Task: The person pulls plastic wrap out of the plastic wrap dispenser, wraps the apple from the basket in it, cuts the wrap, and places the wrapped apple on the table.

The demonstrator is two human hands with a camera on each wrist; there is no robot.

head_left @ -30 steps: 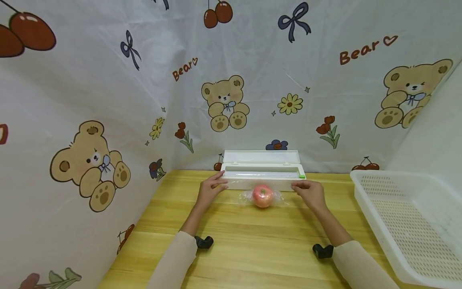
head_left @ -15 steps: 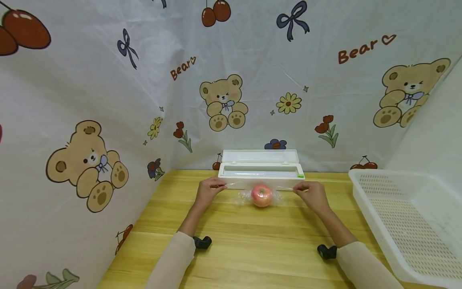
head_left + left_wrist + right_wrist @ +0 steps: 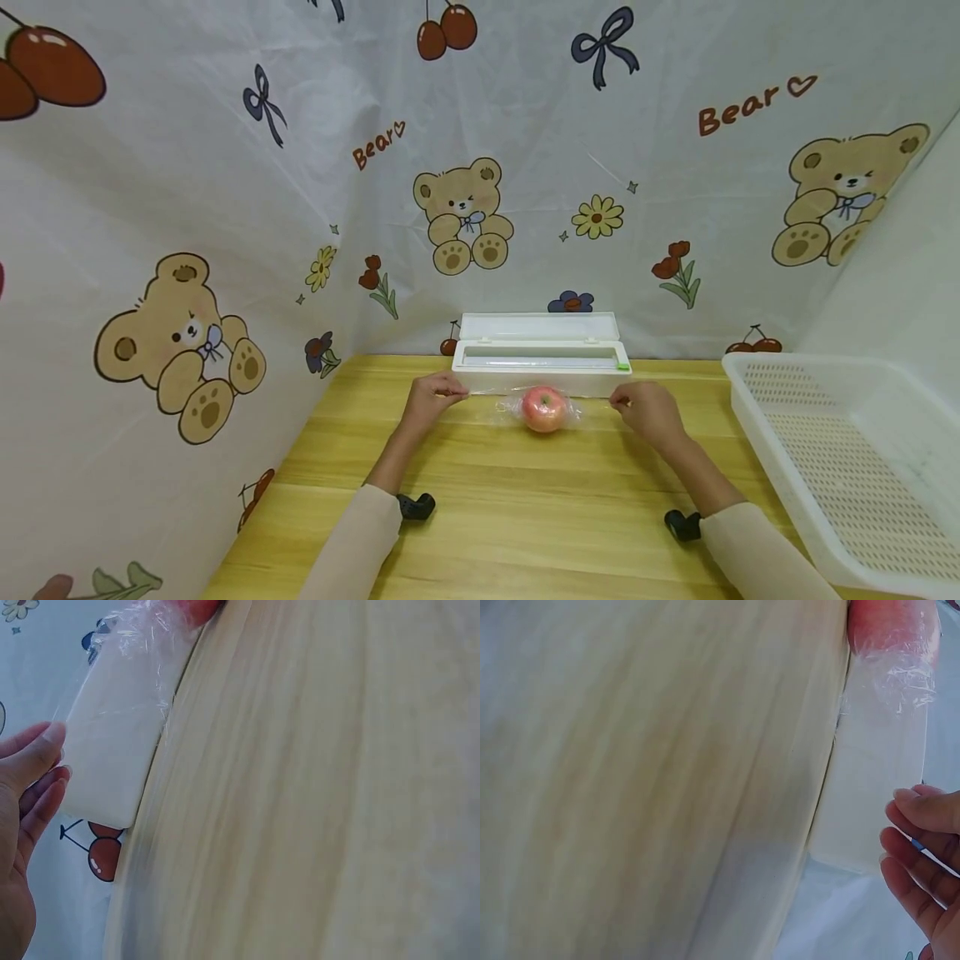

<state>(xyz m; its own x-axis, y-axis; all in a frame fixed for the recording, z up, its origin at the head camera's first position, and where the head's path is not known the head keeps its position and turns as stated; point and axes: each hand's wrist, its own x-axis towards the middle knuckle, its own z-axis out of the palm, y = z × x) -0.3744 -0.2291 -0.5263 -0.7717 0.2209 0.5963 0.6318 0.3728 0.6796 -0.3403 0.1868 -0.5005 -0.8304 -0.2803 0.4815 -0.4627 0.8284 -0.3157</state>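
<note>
A red apple (image 3: 544, 410) in crumpled clear cling film (image 3: 512, 406) sits on the wooden table, directly in front of a long white cling film dispenser box (image 3: 487, 382). My left hand (image 3: 429, 400) pinches the film's left edge between thumb and fingertips, by the box's left front corner. On the other side my right hand (image 3: 651, 410) pinches the right edge. The film is drawn taut between them behind the apple. In the left wrist view, a thin sheet of film runs from the fingertips (image 3: 54, 735) towards the bunched wrap. The right wrist view shows thumb and index finger (image 3: 907, 814) together.
The box's lid (image 3: 538, 326) stands raised at the back, against a cloth backdrop (image 3: 540, 150) printed with bears. A white perforated plastic basket (image 3: 757, 467) stands at the right. Wooden table (image 3: 547, 508) lies between the forearms. A black device (image 3: 416, 507) is on each wrist.
My left fingers have left the box's corner and now pinch the film. Both hands have come slightly lower and nearer, drawing the film's edge down from the box's front towards the apple.
</note>
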